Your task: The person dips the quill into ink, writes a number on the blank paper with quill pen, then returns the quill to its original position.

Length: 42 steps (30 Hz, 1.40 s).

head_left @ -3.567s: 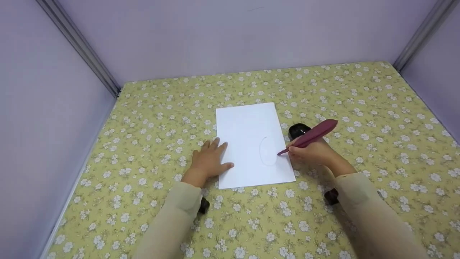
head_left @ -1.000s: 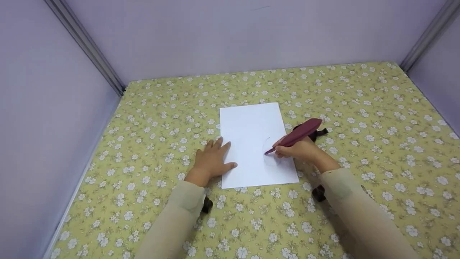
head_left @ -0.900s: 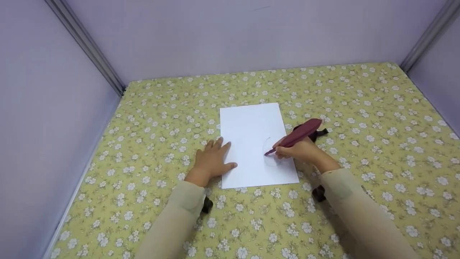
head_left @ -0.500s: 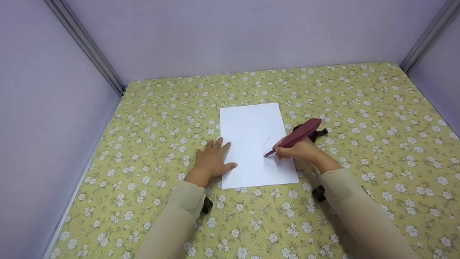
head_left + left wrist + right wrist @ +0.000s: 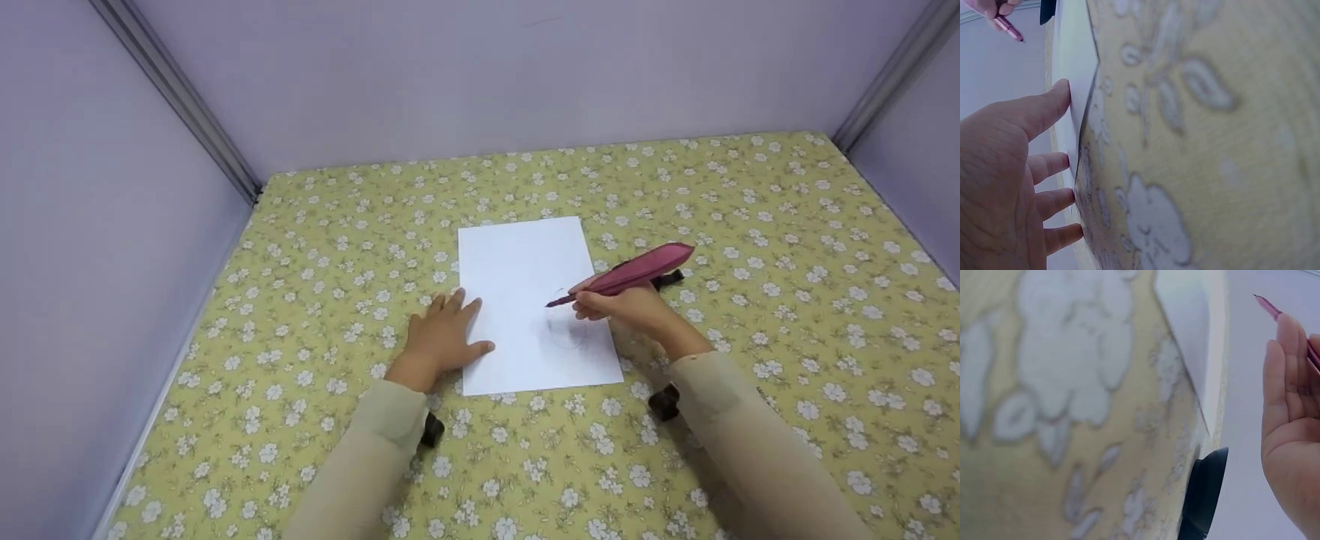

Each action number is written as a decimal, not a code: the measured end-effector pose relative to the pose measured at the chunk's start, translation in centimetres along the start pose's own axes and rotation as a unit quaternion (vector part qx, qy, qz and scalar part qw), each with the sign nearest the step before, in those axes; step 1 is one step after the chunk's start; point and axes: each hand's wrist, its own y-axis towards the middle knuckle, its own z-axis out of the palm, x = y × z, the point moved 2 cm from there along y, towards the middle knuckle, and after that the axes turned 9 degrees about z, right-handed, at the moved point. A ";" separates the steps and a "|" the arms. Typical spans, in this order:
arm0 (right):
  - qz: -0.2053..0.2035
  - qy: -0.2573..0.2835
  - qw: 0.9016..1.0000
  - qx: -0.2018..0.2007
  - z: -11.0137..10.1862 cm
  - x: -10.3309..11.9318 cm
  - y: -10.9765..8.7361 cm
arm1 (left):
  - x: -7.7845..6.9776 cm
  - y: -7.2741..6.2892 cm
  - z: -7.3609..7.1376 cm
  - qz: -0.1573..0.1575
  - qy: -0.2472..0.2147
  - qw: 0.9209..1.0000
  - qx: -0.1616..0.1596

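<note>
My right hand [image 5: 634,311] pinches a dark red feather-shaped pen [image 5: 645,268] over the right part of a white paper sheet [image 5: 517,262]. Its tip points left, and the left wrist view shows the pen [image 5: 1009,28] raised off the sheet. Beneath it, on the paper, runs a thin drawn curve like an open oval, partly hidden by the pen and fingers. My left hand [image 5: 439,337] lies with spread fingers along the paper's left edge, thumb and fingertips on the sheet. In the right wrist view the pen [image 5: 1268,307] sticks out past the fingertips.
A flowered yellow cloth [image 5: 337,262] covers the table. Just behind my right hand lies a glossy black object [image 5: 667,280], mostly hidden; its curved dark side [image 5: 1202,495] shows in the right wrist view. Pale walls [image 5: 480,75] with metal corner posts enclose the table's back and sides.
First the pen tip shifted from the oval's right side to its left side and crept slightly down. Now it has lifted off the paper, with the pen tilted flatter. The left hand stayed put.
</note>
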 end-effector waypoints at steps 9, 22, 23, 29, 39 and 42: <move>-0.026 0.064 0.998 -0.008 -0.2 0.7 0.5 | 0.1 0.1 0.1 0.001 0.012 1.000 -0.002; -0.099 0.167 0.979 -0.057 -0.1 1.1 0.8 | 0.1 0.2 0.3 -0.002 0.015 1.000 0.004; -0.102 0.180 0.976 -0.061 -0.2 1.2 0.8 | 0.1 0.2 0.3 -0.002 0.016 1.000 0.004; -0.097 0.205 0.968 -0.110 -0.5 1.3 0.6 | 0.1 0.1 0.2 0.001 0.024 1.000 0.003; -0.067 0.191 0.959 -0.199 -1.3 1.5 0.1 | 0.1 0.0 0.1 0.004 0.016 1.000 0.007; -0.091 0.186 0.956 -0.210 -1.5 1.8 -0.2 | 0.0 0.0 0.1 0.002 0.008 1.000 0.009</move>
